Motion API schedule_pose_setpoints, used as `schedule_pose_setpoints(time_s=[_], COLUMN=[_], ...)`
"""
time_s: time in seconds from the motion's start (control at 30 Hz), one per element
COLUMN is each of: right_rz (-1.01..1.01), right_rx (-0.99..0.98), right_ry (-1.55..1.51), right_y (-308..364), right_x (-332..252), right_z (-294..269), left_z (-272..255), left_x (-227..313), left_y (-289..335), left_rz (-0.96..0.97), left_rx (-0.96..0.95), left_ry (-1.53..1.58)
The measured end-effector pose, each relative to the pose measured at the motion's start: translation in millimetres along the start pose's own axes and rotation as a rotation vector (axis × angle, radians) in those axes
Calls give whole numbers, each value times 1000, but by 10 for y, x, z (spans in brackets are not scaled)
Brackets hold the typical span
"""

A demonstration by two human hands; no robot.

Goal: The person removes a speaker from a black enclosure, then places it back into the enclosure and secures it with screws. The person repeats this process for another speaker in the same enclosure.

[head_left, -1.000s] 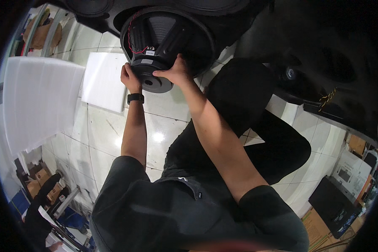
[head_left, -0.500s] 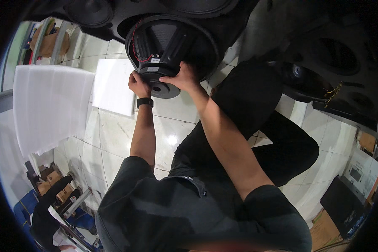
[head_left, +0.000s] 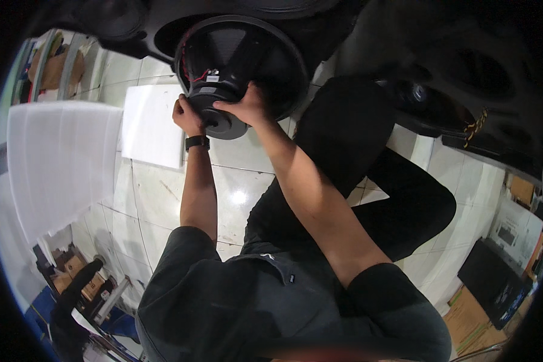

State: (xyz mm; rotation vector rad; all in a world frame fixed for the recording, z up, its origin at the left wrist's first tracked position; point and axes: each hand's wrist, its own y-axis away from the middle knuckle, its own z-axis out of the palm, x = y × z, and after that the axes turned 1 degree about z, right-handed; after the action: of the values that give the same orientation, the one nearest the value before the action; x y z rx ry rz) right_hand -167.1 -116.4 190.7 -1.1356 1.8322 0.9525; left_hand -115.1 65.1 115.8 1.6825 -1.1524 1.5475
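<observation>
A large black loudspeaker driver (head_left: 270, 63) is tilted with its back toward me, its round magnet (head_left: 228, 128) lowest. My left hand (head_left: 190, 116), a dark watch (head_left: 197, 142) on its wrist, is closed against the left side of the magnet. On the other side my right hand (head_left: 245, 107) grips the magnet, thumb across its back and fingers partly hidden. A red wire (head_left: 184, 57) runs along the driver's frame to a terminal. Just behind the driver is a black speaker cabinet (head_left: 329, 30) with a round opening, partly covered by the driver.
White foam sheets (head_left: 60, 163) stand at the left, and a flat white foam board (head_left: 154, 127) lies on the tiled floor. Another black cabinet (head_left: 440, 130) with yellow-black wires (head_left: 476, 128) is at the right. Boxes (head_left: 513, 226) line the right edge; another person's dark-clothed leg (head_left: 72, 289) shows lower left.
The view has shifted a little, so most things sit slightly further left. Both hands keep their hold on the driver, which looks nearly the same against the cabinet.
</observation>
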Motion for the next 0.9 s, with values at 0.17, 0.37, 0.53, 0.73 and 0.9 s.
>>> schedule_pose_setpoints(time_s=[0.17,0.37,0.53,0.73,0.9], right_rz=[34,-25,-32,-30,11], right_rx=[-110,-92,-157,-84,-128], right_ry=[102,222,208,202,126], right_y=[-41,-76,-60,-50,-60], right_x=[41,155,143,137,127], right_z=[-80,-63,-111,-51,-43], left_z=[-65,-35,3,-10,-20], left_x=[12,40,190,281,139], left_y=[38,29,46,52,-8], left_rz=[102,8,-1,-15,-18], left_rx=[12,16,62,84,51], left_ry=[-81,7,-66,-167,-219])
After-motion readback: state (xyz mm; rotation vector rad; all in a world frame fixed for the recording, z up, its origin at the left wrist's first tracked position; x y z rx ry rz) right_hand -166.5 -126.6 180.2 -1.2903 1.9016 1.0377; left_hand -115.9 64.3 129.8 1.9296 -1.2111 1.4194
